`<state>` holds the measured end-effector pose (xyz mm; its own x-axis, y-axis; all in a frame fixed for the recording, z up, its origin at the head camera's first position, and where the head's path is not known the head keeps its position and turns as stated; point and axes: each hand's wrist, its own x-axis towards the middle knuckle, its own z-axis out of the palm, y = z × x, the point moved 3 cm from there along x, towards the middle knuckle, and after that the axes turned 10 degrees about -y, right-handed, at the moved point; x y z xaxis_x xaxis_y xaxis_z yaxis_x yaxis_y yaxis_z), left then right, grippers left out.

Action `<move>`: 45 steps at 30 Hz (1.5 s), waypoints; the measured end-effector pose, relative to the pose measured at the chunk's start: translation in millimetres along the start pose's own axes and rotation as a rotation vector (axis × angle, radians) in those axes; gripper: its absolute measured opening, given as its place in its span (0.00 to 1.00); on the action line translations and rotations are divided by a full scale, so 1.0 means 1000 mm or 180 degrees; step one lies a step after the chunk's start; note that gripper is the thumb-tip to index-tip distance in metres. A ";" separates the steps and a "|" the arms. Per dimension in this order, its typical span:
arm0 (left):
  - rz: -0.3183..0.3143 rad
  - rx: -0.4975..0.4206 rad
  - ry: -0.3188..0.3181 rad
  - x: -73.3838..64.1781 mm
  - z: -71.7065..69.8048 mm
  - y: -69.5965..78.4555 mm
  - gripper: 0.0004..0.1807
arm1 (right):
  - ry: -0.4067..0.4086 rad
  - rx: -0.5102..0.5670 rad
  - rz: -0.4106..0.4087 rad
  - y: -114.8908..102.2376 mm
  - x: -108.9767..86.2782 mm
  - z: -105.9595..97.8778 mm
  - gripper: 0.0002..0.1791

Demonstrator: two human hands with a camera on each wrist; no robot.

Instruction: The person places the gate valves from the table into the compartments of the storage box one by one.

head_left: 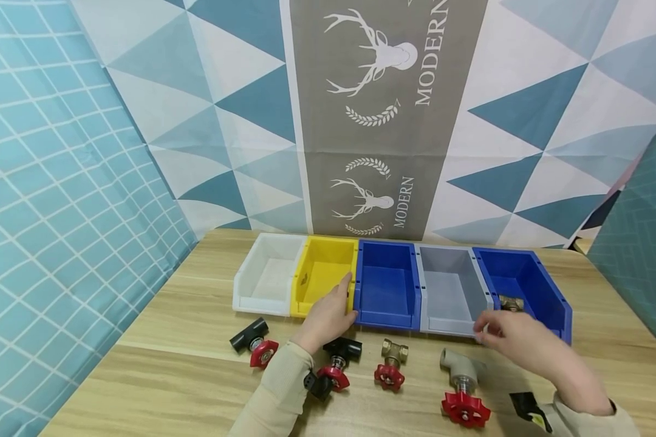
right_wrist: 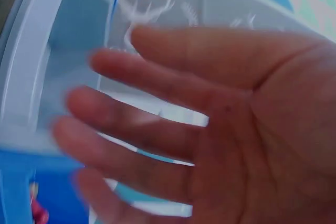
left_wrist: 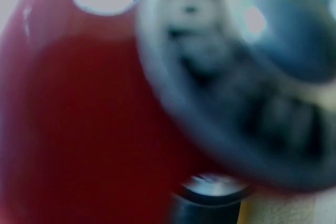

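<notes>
My left hand (head_left: 325, 315) reaches to the front of the yellow bin (head_left: 322, 273); its fingers extend along the wall shared with the middle blue bin (head_left: 385, 291). Under that wrist lies a black valve with a red handwheel (head_left: 333, 376). A red handwheel (left_wrist: 94, 129) fills the left wrist view, blurred. My right hand (head_left: 516, 337) hovers by the front corner of the grey bin (head_left: 451, 297), fingers spread and slightly bent, palm (right_wrist: 236, 150) bare in the right wrist view. Beside it, a brass valve (head_left: 511, 303) sits in the right blue bin (head_left: 560, 303), partly hidden by the hand.
A white bin (head_left: 270, 273) ends the row on the left. In front of the bins, on the wooden table (head_left: 158, 358), lie another black valve (head_left: 254, 340), a brass valve (head_left: 392, 364) and a grey valve (head_left: 463, 388), all with red handwheels. A patterned cloth (head_left: 240, 121) hangs behind.
</notes>
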<state>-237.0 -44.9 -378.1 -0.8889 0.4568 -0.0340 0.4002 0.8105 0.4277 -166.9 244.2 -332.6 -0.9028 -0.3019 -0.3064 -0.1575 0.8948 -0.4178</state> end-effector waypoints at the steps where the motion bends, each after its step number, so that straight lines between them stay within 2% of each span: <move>1: 0.0000 -0.0003 -0.0002 0.000 0.000 0.000 0.42 | -0.0145 0.0071 -0.0006 -0.005 0.000 0.004 0.06; 5: 0.0009 -0.0005 0.0000 0.000 0.000 0.000 0.42 | -0.0551 0.0264 -0.0073 -0.020 0.000 0.019 0.07; 9: 0.0012 -0.0010 0.0006 0.000 0.000 0.000 0.41 | -0.0761 0.0256 -0.0170 -0.031 0.004 0.034 0.06; 18: 0.0022 -0.0005 0.0017 0.001 0.000 -0.001 0.42 | -0.0935 0.0179 0.0227 -0.041 0.008 0.051 0.11; 21: 0.0026 -0.0003 0.0013 0.001 0.000 -0.001 0.42 | -0.0961 0.0171 0.0240 -0.044 0.006 0.052 0.12; 24: 0.0032 -0.0003 0.0019 0.001 -0.001 0.000 0.41 | -0.0961 0.0157 0.0148 -0.045 0.004 0.054 0.13; 34: 0.0017 -0.0015 0.0008 0.001 0.000 0.000 0.41 | -0.0917 -0.0092 0.0161 -0.050 0.005 0.060 0.15; 45: 0.0002 -0.0040 -0.0006 0.000 0.000 -0.001 0.41 | -0.0873 0.0077 0.0248 -0.046 0.002 0.050 0.11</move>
<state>-237.4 -45.4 -378.3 -0.8883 0.4579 -0.0354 0.3978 0.8056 0.4391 -141.6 185.6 -356.7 -0.7692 -0.3131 -0.5570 -0.0792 0.9117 -0.4032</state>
